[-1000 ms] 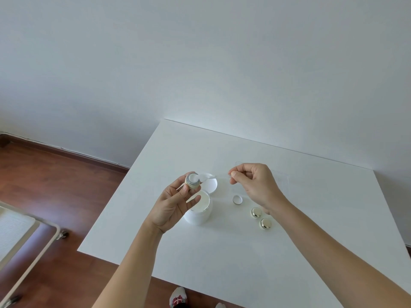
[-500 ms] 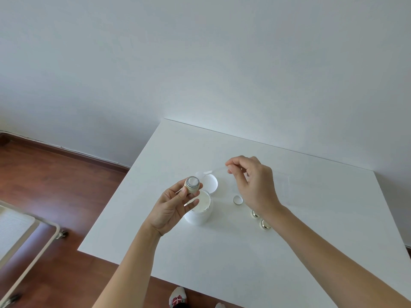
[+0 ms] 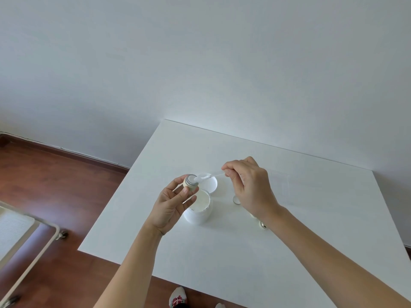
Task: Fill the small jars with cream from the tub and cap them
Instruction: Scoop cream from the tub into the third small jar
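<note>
My left hand [image 3: 172,202] holds a small cream-coloured jar [image 3: 190,182] tilted above the open white tub [image 3: 198,207] of cream. My right hand [image 3: 250,187] pinches a thin clear spatula [image 3: 209,176] whose cream-laden tip touches the jar's mouth. The tub's white lid [image 3: 209,184] lies upturned just behind the tub. A small white jar cap [image 3: 236,200] rests on the table beside my right hand. One gold-topped jar [image 3: 263,225] peeks out under my right wrist; another is mostly hidden.
The white table [image 3: 222,252] stands against a white wall; its left and near edges drop to a wooden floor. A metal-framed cart [image 3: 26,236] on wheels sits at the lower left. A clear flat sheet [image 3: 282,185] lies on the table behind my right hand.
My right hand lifted the spatula away from the jar half a second ago, then brought its tip back with cream to the jar's mouth. My left hand raised the jar slightly.
</note>
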{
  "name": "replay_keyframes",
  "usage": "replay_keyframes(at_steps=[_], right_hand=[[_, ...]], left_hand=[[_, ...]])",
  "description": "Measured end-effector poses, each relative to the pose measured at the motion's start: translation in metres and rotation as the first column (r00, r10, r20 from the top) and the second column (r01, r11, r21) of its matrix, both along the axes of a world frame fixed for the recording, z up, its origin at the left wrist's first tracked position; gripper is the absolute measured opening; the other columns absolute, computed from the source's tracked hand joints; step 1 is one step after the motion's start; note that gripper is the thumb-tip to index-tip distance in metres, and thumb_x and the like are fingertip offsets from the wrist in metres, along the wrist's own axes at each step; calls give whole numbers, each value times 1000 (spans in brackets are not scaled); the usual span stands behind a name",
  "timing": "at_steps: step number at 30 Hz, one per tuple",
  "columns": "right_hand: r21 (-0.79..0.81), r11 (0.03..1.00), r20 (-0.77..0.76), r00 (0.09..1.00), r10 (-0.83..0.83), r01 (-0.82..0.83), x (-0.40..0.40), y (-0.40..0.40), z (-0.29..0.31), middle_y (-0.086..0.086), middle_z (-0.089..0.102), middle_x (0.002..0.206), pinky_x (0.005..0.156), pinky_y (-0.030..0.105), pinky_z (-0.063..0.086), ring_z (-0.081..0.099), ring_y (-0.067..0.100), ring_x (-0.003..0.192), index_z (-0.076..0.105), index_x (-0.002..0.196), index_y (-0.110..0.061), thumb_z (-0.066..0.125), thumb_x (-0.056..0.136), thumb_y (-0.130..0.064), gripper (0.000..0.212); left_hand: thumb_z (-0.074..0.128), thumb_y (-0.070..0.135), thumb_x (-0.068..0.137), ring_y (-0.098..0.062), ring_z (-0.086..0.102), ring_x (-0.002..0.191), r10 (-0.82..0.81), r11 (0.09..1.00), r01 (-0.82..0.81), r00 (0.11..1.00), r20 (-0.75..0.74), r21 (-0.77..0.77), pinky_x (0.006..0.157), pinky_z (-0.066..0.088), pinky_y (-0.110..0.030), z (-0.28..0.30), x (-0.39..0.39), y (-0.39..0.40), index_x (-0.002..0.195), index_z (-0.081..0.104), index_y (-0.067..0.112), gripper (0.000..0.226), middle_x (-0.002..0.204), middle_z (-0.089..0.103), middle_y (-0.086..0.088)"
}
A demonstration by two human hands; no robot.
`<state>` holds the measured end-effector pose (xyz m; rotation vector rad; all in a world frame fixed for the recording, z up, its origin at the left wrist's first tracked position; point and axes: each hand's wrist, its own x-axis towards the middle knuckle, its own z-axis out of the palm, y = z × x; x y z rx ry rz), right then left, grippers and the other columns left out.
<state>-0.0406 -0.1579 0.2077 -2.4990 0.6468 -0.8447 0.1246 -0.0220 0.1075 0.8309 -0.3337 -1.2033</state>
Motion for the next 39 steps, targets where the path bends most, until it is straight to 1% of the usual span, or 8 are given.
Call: replay_keyframes(at_steps=[9,15,20,23,27,30,33,39], right_hand=[[67,997,6,999,-45,44,-3,6,-1,-3,71,78,67,31,49,57,24,78,71,92,-9,58,92,-6,13],[290,940,61,977,-204,178,-3,5,-5,-13,68,74,67,3,39,66,9,78,70,92,-18,58,93,-13,13],[250,950,35,979,-202,187,-3,7,-8,-9,70,79,74,24,50,66,14,84,70,93,-17,58,93,-14,13],[269,952,33,986,-163,148,-2,10,-10,-13,68,76,70,11,45,65,4,80,70,92,-19,59,92,-15,12],[329,931,111,973,-202,156,0,7,-8,-16,68,75,61,1,38,63,-9,75,71,90,-16,60,92,-13,11],[246,957,154,969,-194,152,0,7,-11,-5,70,81,63,7,43,67,4,76,72,93,-15,64,90,-12,10],[103,989,202,971,-127,108,-2,8,-15,-18,61,78,62,24,50,66,21,70,74,94,-10,66,87,-7,10],[-117,993,157,988,-6,25,-4,6,-25,-3,69,72,69,1,35,45,10,71,74,95,-6,69,83,1,15]], left_hand=[[72,0,77,-31,68,107,125,992,-122,991,57,-44,82,57,-27,3,-5,-6,101,68,18,30,115,68,-7],[72,-4,76,-25,71,103,181,983,-177,975,130,-45,82,56,-28,3,-7,-8,92,69,24,33,106,70,0],[72,-6,75,-24,71,100,199,980,-194,970,140,-47,86,57,-30,2,-7,-9,92,68,24,35,106,67,-1],[72,-6,75,-23,71,93,204,979,-199,968,144,-46,86,56,-29,3,-7,-10,93,67,23,35,106,66,0],[73,-4,76,-28,72,105,199,979,-197,978,63,-44,83,57,-29,4,-9,-11,94,67,20,30,106,71,-5],[76,0,78,-31,72,107,179,983,-179,984,3,-39,83,58,-28,6,-10,-10,97,67,15,26,107,73,-11],[67,0,80,-31,72,106,164,986,-164,986,-18,-26,83,59,-28,7,-11,-11,103,63,11,25,106,74,-12],[64,2,83,-30,72,106,130,991,-130,991,-23,-14,83,59,-28,8,-12,-12,107,62,9,25,106,75,-12]])
